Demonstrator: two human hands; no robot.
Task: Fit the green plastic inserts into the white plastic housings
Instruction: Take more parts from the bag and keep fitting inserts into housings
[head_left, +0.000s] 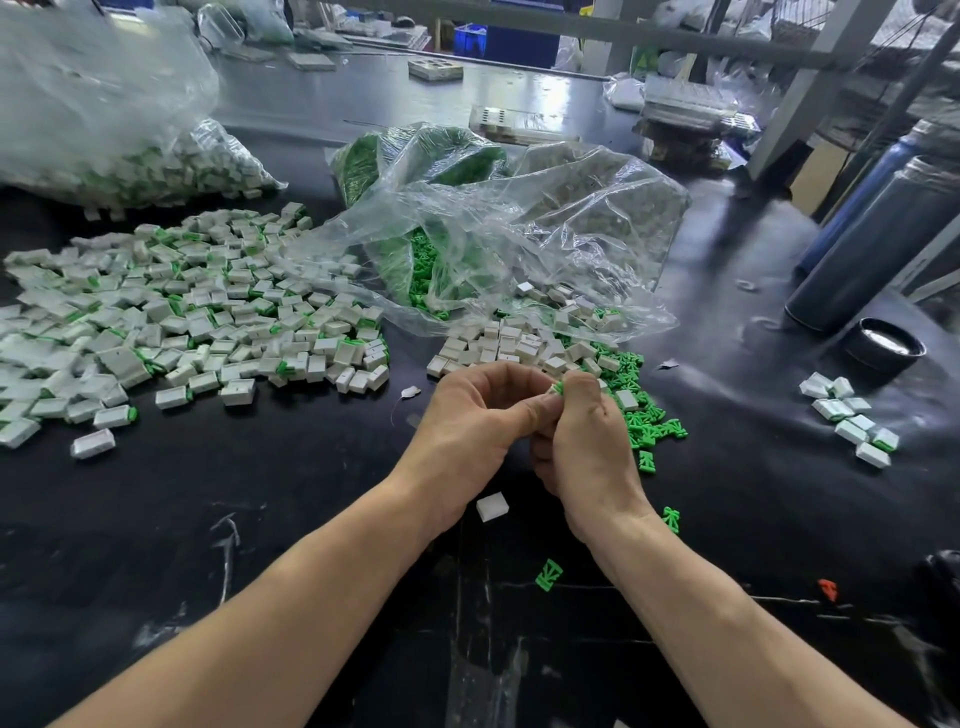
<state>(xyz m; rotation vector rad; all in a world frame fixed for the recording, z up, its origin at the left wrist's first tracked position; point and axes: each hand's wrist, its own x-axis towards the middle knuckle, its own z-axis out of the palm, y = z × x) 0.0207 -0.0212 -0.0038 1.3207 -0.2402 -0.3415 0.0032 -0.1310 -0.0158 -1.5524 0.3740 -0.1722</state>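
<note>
Black tabletop (260, 519), cluttered workshop shelving (810, 78)

White housing hidden between left hand (470, 415) and right hand (584, 436); green insert (558, 388) barely visible

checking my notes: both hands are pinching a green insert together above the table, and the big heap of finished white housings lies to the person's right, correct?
Not quite. The big heap of finished white housings lies to the person's left, not the right; only a small cluster of housings sits to the right. The rest holds: the left hand and right hand pinch a green insert together above the table, as the head view shows.
</note>
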